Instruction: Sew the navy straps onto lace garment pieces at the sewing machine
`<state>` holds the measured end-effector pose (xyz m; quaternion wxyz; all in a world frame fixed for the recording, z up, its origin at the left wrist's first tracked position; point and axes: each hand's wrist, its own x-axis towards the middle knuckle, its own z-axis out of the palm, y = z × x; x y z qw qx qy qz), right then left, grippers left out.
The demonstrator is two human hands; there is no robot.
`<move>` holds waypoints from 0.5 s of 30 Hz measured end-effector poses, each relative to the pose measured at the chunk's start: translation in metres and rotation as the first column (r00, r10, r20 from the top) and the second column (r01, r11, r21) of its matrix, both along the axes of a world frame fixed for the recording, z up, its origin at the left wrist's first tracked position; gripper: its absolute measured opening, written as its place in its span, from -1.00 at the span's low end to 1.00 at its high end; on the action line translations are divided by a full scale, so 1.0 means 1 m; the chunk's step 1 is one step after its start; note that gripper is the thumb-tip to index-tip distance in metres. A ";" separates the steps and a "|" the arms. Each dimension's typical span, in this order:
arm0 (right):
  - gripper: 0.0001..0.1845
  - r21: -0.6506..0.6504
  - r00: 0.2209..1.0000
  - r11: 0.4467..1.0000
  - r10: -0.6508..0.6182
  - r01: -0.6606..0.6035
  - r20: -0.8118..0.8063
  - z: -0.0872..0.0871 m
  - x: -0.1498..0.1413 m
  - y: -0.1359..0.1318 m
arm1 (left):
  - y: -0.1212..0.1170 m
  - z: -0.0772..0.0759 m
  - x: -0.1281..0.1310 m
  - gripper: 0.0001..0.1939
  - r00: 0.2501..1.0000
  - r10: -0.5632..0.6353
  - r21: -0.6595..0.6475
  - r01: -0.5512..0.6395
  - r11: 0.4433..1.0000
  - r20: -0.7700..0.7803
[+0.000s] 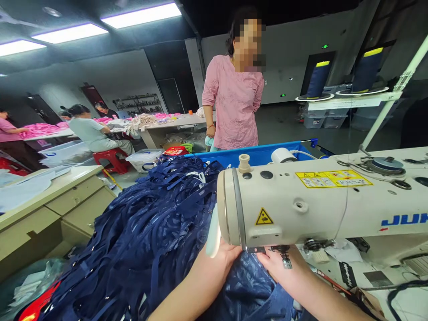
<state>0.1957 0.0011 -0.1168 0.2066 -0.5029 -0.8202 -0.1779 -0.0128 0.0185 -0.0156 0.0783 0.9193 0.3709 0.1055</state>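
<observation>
My left hand (222, 257) lies under the head of a white sewing machine (281, 205). Its fingers are drawn together on a navy lace garment (249, 278), with the tips hidden by the machine. From the other side, my right hand (276, 264) grips the same garment, thumb towards the needle area and other fingers partly covered. The garment hangs down between my forearms. Left of the machine rises a large heap of navy garments with straps (150, 223), close against my left forearm. The needle and presser foot are mostly hidden.
A person in a pink top (234, 102) stands beyond a blue bin (234, 154). Two navy thread cones (317, 82) sit on a stand at right. A desk with drawers (73, 196) is at left. Further back, other people sit at tables with pink fabric (45, 130).
</observation>
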 end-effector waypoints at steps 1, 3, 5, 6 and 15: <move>-0.69 -0.012 0.999 1.000 0.007 -0.008 -0.036 0.000 0.000 0.002 | 0.000 0.000 0.000 -0.67 1.000 -0.016 0.018 0.016 1.000 0.024; -0.72 -0.029 0.997 0.999 0.016 -0.018 -0.077 0.000 0.001 0.006 | 0.000 0.000 0.000 -0.67 0.999 -0.027 0.029 0.026 0.999 0.036; -0.73 -0.045 0.997 0.999 0.018 -0.021 -0.080 -0.001 0.002 0.008 | 0.000 0.000 0.000 -0.68 1.000 -0.004 -0.003 0.004 1.000 0.000; -0.73 -0.050 0.997 0.998 0.024 -0.028 -0.072 -0.002 0.003 0.008 | -0.001 -0.001 0.000 -0.69 1.000 0.014 -0.026 -0.015 1.000 -0.025; -0.64 -0.006 0.997 0.997 0.081 -0.081 0.007 -0.003 0.007 0.007 | -0.003 -0.006 -0.003 -0.71 0.999 0.043 -0.042 -0.044 0.998 -0.017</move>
